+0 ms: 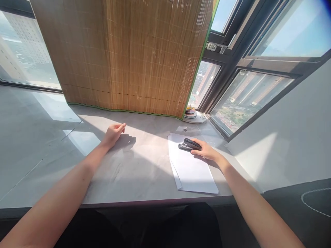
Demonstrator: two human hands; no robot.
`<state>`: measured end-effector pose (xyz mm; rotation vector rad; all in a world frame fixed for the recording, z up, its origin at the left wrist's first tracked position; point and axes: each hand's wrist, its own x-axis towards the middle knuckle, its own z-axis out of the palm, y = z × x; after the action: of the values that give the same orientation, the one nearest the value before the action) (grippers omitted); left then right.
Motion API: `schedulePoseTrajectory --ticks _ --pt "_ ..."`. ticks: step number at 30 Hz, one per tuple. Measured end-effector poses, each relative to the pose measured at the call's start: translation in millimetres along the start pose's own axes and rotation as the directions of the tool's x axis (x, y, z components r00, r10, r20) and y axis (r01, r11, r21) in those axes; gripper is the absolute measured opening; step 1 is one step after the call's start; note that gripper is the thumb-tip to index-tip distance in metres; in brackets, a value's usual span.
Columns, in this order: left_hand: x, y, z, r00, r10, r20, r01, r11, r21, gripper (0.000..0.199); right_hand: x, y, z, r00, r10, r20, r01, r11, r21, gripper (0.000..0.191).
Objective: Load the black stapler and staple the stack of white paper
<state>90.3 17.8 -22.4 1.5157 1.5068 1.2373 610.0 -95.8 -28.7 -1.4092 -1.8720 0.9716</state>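
Observation:
A black stapler (190, 144) points left over the upper part of some white paper sheets (195, 172), its jaws apart at the front. My right hand (205, 150) grips its rear end, thumb on the near side and fingers on the far side. The sheets lie stacked and slightly fanned at their lower left edge. Well to the left, my left hand (113, 134) is closed above the grey countertop (137, 165), thumb pressed to the curled fingers. Whatever it holds, if anything, is hidden.
A bamboo blind (134, 58) with green edging hangs down to the far part of the countertop. Stacked plates (192, 116) stand in the window corner. A small dark piece (185, 130) lies beyond the paper. A white wall (289, 137) bounds the right side.

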Motion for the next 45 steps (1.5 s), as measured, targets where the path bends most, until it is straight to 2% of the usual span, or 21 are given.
schedulePoseTrajectory --ticks 1,2,3,4,5,6,7,8,11,13,17,24,27,31,36,40,43,45 --pt "1 -1 0.2 1.000 0.002 0.000 -0.002 1.000 -0.004 0.048 4 6 -6 0.999 -0.005 -0.042 0.006 0.999 0.034 0.064" --pt "1 -2 0.4 1.000 0.008 0.000 -0.008 1.000 -0.007 0.048 8 13 -12 0.989 0.006 -0.145 0.005 0.997 0.071 0.061" --pt "2 -3 0.5 1.000 0.014 0.001 -0.014 1.000 -0.010 0.048 12 20 -17 0.956 0.037 -0.290 -0.005 0.994 0.110 0.058" --pt "3 -4 0.5 1.000 0.019 0.002 -0.019 1.000 -0.014 0.047 16 28 -23 0.888 0.089 -0.451 -0.023 0.989 0.149 0.058" --pt "3 -5 0.5 1.000 0.023 0.004 -0.023 1.000 -0.017 0.047 19 36 -27 0.797 0.145 -0.586 -0.042 0.982 0.185 0.060" --pt "3 -6 0.4 1.000 0.024 0.006 -0.024 1.000 -0.019 0.047 21 43 -30 0.718 0.193 -0.669 -0.061 0.975 0.216 0.060" --pt "3 -6 0.3 1.000 0.025 0.008 -0.025 0.999 -0.019 0.047 23 49 -32 0.678 0.224 -0.700 -0.078 0.969 0.235 0.060" --pt "3 -7 0.2 1.000 0.028 0.010 -0.028 0.999 -0.018 0.047 24 54 -33 0.683 0.236 -0.691 -0.091 0.967 0.240 0.060" --pt "2 -6 0.1 0.999 0.036 0.016 -0.036 0.999 -0.004 0.047 22 59 -30 0.800 0.208 -0.562 -0.125 0.975 0.183 0.057" --pt "1 -5 -0.1 0.999 0.038 0.020 -0.038 0.999 0.006 0.046 20 58 -26 0.849 0.188 -0.494 -0.154 0.982 0.110 0.056" --pt "-1 -3 -0.6 0.999 0.045 0.010 -0.045 0.999 0.008 0.047 18 54 -24 0.852 0.184 -0.491 -0.195 0.980 0.029 0.055" --pt "-2 0 -1.0 0.999 0.036 0.022 -0.036 0.999 0.017 0.047 18 46 -22 0.860 0.136 -0.492 -0.193 0.979 -0.067 0.054" --pt "-3 3 -1.1 0.999 0.044 0.022 -0.044 0.999 0.020 0.046 19 46 -19 0.877 0.071 -0.475 -0.204 0.950 -0.234 0.046" --pt "-4 5 -0.7 0.999 0.043 0.021 -0.044 0.999 0.021 0.047 22 46 -14 0.909 -0.033 -0.416 -0.186 0.860 -0.475 0.038" --pt "-2 3 0.2 0.999 0.054 -0.006 -0.053 0.998 0.021 0.047 36 38 -10 0.880 -0.195 -0.433 -0.108 0.806 -0.582 0.043" --pt "-1 2 0.4 0.998 0.061 -0.007 -0.061 0.998 0.013 0.048 63 34 -6 0.925 -0.186 -0.332 -0.048 0.808 -0.587 0.041" --pt "-1 1 0.6 0.999 0.051 -0.010 -0.051 0.999 0.004 0.047 79 38 -1 0.960 -0.141 -0.240 -0.036 0.791 -0.611 0.053" --pt "0 1 0.8 0.999 0.043 -0.008 -0.043 0.999 0.004 0.047 84 42 2 0.968 -0.118 -0.220 -0.052 0.766 -0.641 0.058"
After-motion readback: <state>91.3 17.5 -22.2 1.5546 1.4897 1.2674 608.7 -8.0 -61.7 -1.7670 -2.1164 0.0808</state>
